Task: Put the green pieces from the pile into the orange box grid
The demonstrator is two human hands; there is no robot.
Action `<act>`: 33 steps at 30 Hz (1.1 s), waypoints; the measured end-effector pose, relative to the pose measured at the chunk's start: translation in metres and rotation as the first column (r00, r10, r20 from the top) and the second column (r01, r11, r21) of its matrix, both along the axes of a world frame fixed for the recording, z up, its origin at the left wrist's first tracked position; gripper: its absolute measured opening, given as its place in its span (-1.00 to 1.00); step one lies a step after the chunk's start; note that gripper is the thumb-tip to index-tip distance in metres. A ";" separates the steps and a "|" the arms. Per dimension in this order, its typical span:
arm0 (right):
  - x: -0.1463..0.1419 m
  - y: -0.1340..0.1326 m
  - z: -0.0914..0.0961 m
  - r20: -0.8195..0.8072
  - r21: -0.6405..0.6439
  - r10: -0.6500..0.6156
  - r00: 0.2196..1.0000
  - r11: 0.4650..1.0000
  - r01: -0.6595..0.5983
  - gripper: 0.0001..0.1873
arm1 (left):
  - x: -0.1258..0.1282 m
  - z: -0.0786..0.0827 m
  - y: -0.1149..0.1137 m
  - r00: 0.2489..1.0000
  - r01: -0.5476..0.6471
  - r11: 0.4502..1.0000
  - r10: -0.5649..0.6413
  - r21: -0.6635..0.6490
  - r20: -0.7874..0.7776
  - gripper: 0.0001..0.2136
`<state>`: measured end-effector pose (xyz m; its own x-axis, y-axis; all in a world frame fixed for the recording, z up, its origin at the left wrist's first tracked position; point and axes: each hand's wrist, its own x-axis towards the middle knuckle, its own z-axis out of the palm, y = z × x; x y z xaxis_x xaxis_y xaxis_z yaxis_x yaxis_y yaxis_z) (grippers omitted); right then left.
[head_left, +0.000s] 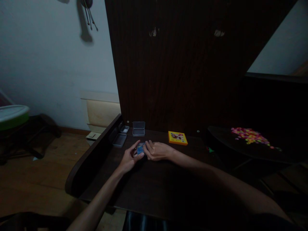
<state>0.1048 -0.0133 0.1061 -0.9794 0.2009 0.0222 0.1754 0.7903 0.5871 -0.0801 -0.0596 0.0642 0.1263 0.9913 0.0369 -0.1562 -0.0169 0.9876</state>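
Note:
A small clear plastic box (pixel 141 148) with something blue in it is held between my two hands, just above the dark desk. My left hand (pixel 128 159) grips it from the left, thumb along the near edge and fingers on the far side. Curled over the right side of the box are the fingers of my right hand (pixel 155 150), which hide that part. What the blue contents are is too small and dim to tell. Behind the hands stands an open clear box (pixel 139 132) with its lid raised.
To the left lie another clear box (pixel 119 140) and a smaller one (pixel 124 129), beside the desk's raised side edge (pixel 93 157). A yellow-orange box (pixel 177 138) lies right of my hands. Brightly coloured small pieces (pixel 251 136) are spread on a dark surface (pixel 226 141) farther right.

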 end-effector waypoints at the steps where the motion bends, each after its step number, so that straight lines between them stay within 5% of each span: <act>1: 0.000 0.000 0.001 -0.006 0.007 -0.011 1.000 1.000 0.011 -0.54 | 0.000 0.001 0.001 1.000 -0.013 1.000 0.013 0.011 -0.002 -0.10; 12: 0.001 -0.007 0.004 -0.066 -0.130 -0.241 0.968 0.964 0.231 -0.48 | 0.005 -0.011 0.015 0.996 -0.050 0.994 0.057 0.100 -0.069 -0.21; 17: -0.007 -0.013 0.001 -0.028 -0.086 -0.312 0.950 0.947 0.309 -0.50 | 0.007 -0.012 0.021 0.990 -0.083 0.983 0.100 0.162 -0.102 -0.22; 33: -0.028 -0.008 -0.002 0.021 -0.065 -0.347 0.938 0.936 0.347 -0.53 | 0.002 -0.011 0.025 0.994 -0.090 0.996 0.088 0.021 0.070 -0.13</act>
